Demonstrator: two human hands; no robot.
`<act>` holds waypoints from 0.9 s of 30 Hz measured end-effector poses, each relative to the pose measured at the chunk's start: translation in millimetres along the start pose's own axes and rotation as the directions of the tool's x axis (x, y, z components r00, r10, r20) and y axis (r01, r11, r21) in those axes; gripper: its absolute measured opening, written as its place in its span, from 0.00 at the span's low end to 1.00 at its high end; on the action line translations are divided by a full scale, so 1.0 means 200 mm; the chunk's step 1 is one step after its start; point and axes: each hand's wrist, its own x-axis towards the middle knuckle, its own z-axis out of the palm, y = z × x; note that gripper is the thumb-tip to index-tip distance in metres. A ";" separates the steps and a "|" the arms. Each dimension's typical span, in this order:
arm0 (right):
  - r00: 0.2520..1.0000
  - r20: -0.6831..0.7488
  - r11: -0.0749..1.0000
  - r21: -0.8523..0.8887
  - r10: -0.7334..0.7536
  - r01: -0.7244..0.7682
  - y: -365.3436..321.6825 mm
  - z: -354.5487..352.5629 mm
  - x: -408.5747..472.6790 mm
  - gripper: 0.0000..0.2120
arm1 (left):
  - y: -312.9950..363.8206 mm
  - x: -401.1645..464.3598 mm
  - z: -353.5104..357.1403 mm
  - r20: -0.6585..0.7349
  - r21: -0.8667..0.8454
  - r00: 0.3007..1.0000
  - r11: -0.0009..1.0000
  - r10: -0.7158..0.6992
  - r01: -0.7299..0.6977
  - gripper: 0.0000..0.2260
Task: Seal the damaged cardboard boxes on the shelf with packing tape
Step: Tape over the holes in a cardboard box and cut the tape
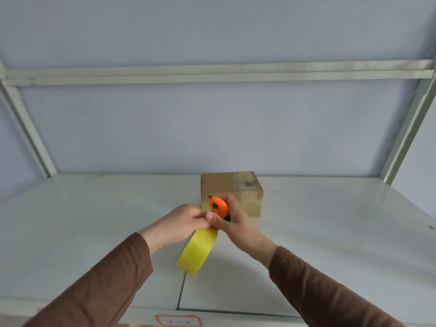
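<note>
Head view: your left hand (182,224) pinches yellow tape roll (198,252), right hand (232,223) grips orange cutter (219,206). Roll's light, stiff; hold rim. Box (230,192) light.

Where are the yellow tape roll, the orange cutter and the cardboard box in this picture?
yellow tape roll (197,252), head view, on its outer yellow band.
orange cutter (218,207), head view, on its round orange face.
cardboard box (219,185), head view, on its plain brown top.

We've got both arms out front in brown sleeves, hands meeting in the middle. Left grip (181,223) has fingers curled tight in a pinch, right grip (232,219) is wrapped closed too, knuckles touching.
</note>
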 end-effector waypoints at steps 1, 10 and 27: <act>1.000 -0.002 1.000 0.008 -0.006 0.006 0.01 0.05 0.01 0.14 | -0.02 -0.01 -0.01 -0.020 0.025 1.000 1.000 -0.008 0.009 0.16; 0.969 -0.213 0.989 0.099 0.125 -0.105 0.15 0.48 0.09 0.03 | -0.24 -0.12 -0.21 -0.183 0.843 0.980 0.526 0.083 0.113 0.17; 0.892 -0.224 0.757 -0.630 -0.392 0.174 0.17 0.11 0.04 0.06 | -0.21 0.01 -0.04 -0.384 0.530 0.883 0.848 0.269 -0.027 0.28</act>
